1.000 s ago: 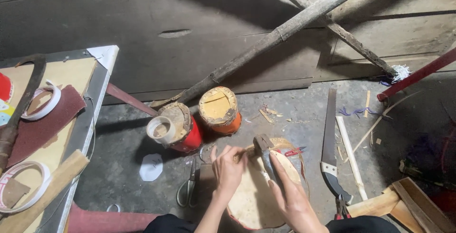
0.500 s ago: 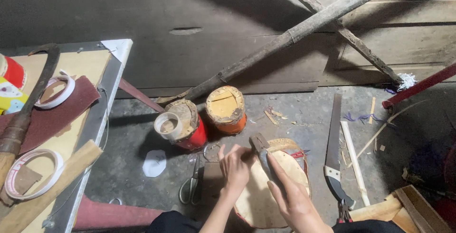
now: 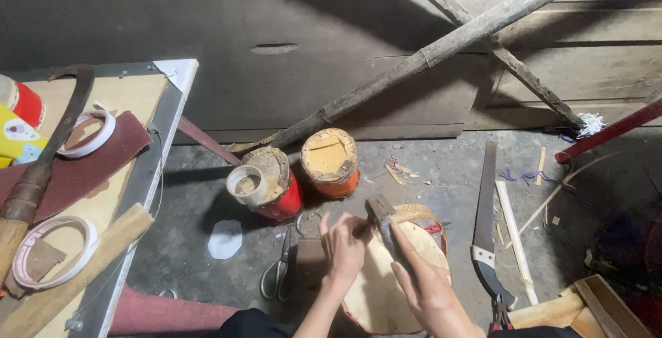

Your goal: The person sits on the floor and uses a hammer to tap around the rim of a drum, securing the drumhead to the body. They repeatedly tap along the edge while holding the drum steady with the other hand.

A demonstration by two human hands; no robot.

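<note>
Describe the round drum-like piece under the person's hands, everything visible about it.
The round drum-like piece shows a pale tan, skin-like face with a darker brown rim; a bit of red shows at its right edge. It lies tilted low in the view, beside the scissors on the floor. The left hand presses its upper-left edge, while the right hand holds a hammer-like tool whose head meets the rim.

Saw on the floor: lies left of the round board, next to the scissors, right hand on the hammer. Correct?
Not quite. In the head view the saw lies right of the round board, away from the scissors, which are on the board's left. The right hand is on the hammer, as you said.
</note>
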